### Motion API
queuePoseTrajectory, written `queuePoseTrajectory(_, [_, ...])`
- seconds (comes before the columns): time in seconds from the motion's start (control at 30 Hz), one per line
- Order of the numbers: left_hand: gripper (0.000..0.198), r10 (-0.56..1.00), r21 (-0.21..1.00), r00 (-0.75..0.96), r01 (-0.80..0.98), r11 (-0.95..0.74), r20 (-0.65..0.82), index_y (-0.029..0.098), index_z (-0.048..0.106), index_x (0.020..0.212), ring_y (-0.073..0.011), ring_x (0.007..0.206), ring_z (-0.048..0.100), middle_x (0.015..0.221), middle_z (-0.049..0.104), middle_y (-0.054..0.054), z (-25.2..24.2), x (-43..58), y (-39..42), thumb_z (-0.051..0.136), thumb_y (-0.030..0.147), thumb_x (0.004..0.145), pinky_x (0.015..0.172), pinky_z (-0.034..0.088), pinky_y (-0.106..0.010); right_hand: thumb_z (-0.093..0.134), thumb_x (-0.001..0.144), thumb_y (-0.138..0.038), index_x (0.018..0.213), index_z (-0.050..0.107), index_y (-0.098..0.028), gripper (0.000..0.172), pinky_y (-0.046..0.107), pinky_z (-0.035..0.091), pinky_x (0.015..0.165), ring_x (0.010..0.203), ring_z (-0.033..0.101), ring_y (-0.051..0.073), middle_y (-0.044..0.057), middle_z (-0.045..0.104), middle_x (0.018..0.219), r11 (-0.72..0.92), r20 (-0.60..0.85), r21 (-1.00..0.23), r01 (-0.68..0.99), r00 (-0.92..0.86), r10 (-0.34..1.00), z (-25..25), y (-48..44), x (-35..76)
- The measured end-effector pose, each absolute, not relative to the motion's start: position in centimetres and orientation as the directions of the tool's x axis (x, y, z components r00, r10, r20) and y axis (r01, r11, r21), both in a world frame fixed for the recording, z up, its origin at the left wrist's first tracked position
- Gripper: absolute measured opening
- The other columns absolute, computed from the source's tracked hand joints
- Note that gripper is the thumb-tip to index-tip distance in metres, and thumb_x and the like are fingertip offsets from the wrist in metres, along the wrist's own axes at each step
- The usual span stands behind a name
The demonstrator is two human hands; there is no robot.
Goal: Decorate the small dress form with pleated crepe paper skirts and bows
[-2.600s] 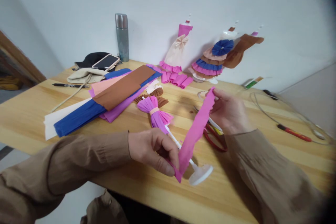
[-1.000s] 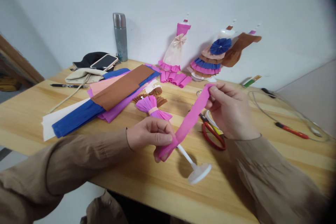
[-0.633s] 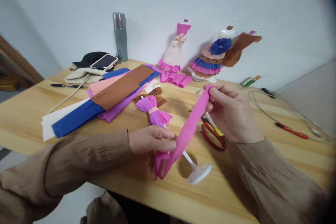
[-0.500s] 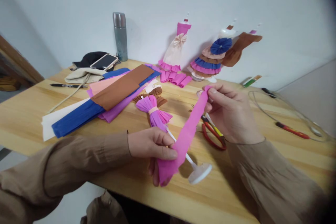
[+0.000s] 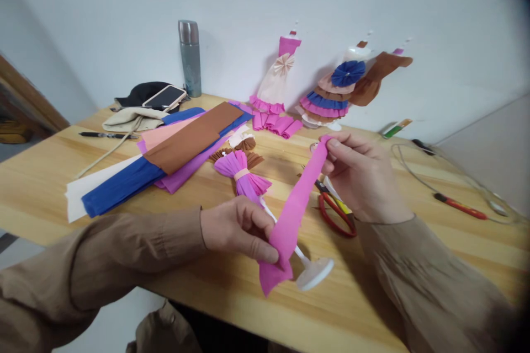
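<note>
A strip of pink crepe paper (image 5: pixel 298 198) stretches slantwise between my hands above the table. My left hand (image 5: pixel 244 231) pinches it near its lower end, thumb on top, and a loose flap hangs below. The upper tip is held between thumb and fingers of my right hand (image 5: pixel 364 176). Behind the strip lies a small mannequin stand with a white round base (image 5: pixel 315 274), its pole partly hidden by the paper. It wears a pink and purple pleated paper dress (image 5: pixel 244 172) with a peach band. Red-handled scissors (image 5: pixel 336 215) rest beside my right wrist.
Folded crepe paper (image 5: pixel 186 146) in brown, blue, white and purple lies at the left. Paper-dressed mannequins (image 5: pixel 275 80) stand along the wall, near pink rolls (image 5: pixel 276 124). A flask (image 5: pixel 189 60), a phone (image 5: pixel 164 97), a pen (image 5: pixel 108 135) and a red-handled tool (image 5: pixel 460 206) are also on the table.
The fingers of my left hand have drawn in under the strip, and its lower end now hangs loose and folded. My right hand has shifted very slightly left.
</note>
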State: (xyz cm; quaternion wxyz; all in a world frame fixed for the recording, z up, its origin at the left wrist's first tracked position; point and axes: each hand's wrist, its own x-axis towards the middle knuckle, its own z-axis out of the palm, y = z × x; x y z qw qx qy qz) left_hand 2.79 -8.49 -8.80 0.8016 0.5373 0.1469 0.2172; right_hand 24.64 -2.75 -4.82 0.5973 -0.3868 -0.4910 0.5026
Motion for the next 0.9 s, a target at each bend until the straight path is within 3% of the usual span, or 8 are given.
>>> queuePoseTrajectory(0.17, [0.011, 0.646, 0.918, 0.719, -0.39, 0.073, 0.255, 0.019, 0.08, 0.079, -0.0232, 0.091, 0.067, 0.091, 0.073, -0.009, -8.2, 2.7, -8.2, 0.079, 0.029, 0.074, 0.091, 0.051, -0.039, 0.074, 0.069, -0.017, 0.072, 0.067, -0.015, 0.007, 0.017, 0.033, 0.042, 0.042, 0.047, 0.006, -0.003, 0.056, 0.053, 0.197, 0.196, -0.954, -0.227, 0.023, 0.98, -4.9, -2.5, 24.6])
queuePoseTrajectory(0.3, [0.01, 0.698, 0.88, 0.606, -0.469, -0.075, 0.382, 0.024, 0.082, 0.083, -0.0262, 0.104, 0.064, 0.101, 0.071, -0.008, -8.2, 2.7, -7.8, 0.078, 0.027, 0.075, 0.098, 0.047, -0.043, 0.074, 0.069, -0.018, 0.072, 0.068, -0.015, 0.007, 0.018, 0.033, 0.042, 0.042, 0.047, 0.006, -0.003, 0.055, 0.052, 0.19, 0.19, -0.957, -0.217, 0.025, 0.982, -5.1, -2.4, 24.7])
queuePoseTrajectory(0.43, [0.009, 0.759, 0.86, 0.479, -0.466, -0.207, 0.442, 0.026, 0.081, 0.084, -0.0276, 0.113, 0.06, 0.116, 0.067, -0.008, -8.4, 2.4, -7.4, 0.077, 0.026, 0.076, 0.102, 0.045, -0.045, 0.075, 0.068, -0.02, 0.072, 0.067, -0.017, 0.01, 0.018, 0.034, 0.042, 0.043, 0.046, 0.006, -0.004, 0.054, 0.054, 0.196, 0.196, -0.965, -0.174, 0.016, 0.981, -5.4, -2.2, 24.9])
queuePoseTrajectory(0.6, [0.007, 0.867, 0.863, 0.276, -0.421, -0.279, 0.416, 0.026, 0.081, 0.078, -0.0326, 0.139, 0.041, 0.139, 0.059, -0.005, -7.9, 1.9, -7.1, 0.077, 0.021, 0.074, 0.115, 0.032, -0.048, 0.078, 0.064, -0.026, 0.072, 0.067, -0.017, 0.017, 0.018, 0.033, 0.041, 0.044, 0.047, 0.007, -0.003, 0.056, 0.052, 0.14, 0.14, -0.99, -0.02, -0.002, 0.99, -5.9, -1.9, 25.1])
queuePoseTrajectory(0.67, [0.005, 0.898, 0.862, 0.252, -0.456, -0.22, 0.362, 0.025, 0.08, 0.077, -0.0339, 0.136, 0.046, 0.133, 0.064, -0.005, -7.7, 1.9, -7.0, 0.077, 0.022, 0.074, 0.113, 0.034, -0.051, 0.077, 0.065, -0.03, 0.072, 0.065, -0.017, 0.019, 0.019, 0.035, 0.043, 0.044, 0.048, 0.008, -0.002, 0.057, 0.051, 0.093, 0.086, -0.989, 0.118, -0.06, 0.994, -6.1, -1.8, 25.3])
queuePoseTrajectory(0.77, [0.006, 0.946, 0.843, 0.199, -0.526, -0.115, 0.254, 0.024, 0.08, 0.077, -0.0317, 0.119, 0.06, 0.106, 0.076, -0.006, -7.7, 1.9, -6.6, 0.079, 0.027, 0.072, 0.111, 0.037, -0.052, 0.073, 0.07, -0.036, 0.069, 0.063, -0.016, 0.022, 0.022, 0.038, 0.046, 0.046, 0.049, 0.009, 0.0, 0.059, 0.052, 0.095, 0.052, -0.942, 0.321, -0.14, 0.989, -6.5, -1.5, 25.6])
queuePoseTrajectory(0.83, [0.009, 0.964, 0.827, 0.175, -0.557, -0.072, 0.202, 0.021, 0.079, 0.075, -0.0288, 0.109, 0.066, 0.091, 0.077, -0.006, -7.9, 2.0, -6.3, 0.08, 0.029, 0.071, 0.109, 0.04, -0.049, 0.07, 0.073, -0.035, 0.073, 0.064, -0.017, 0.02, 0.025, 0.041, 0.049, 0.051, 0.055, 0.013, 0.003, 0.063, 0.058, 0.162, 0.108, -0.873, 0.461, -0.142, 0.984, -6.7, -1.4, 25.7])
queuePoseTrajectory(0.9, [0.012, 0.971, 0.822, 0.181, -0.568, -0.026, 0.156, 0.017, 0.078, 0.071, -0.0264, 0.102, 0.068, 0.087, 0.077, -0.007, -8.1, 2.0, -6.0, 0.079, 0.029, 0.071, 0.105, 0.044, -0.044, 0.069, 0.073, -0.032, 0.082, 0.067, -0.018, 0.017, 0.031, 0.047, 0.059, 0.066, 0.062, 0.019, 0.007, 0.07, 0.076, 0.291, 0.27, -0.746, 0.599, -0.127, 0.954, -6.7, -1.5, 25.7])
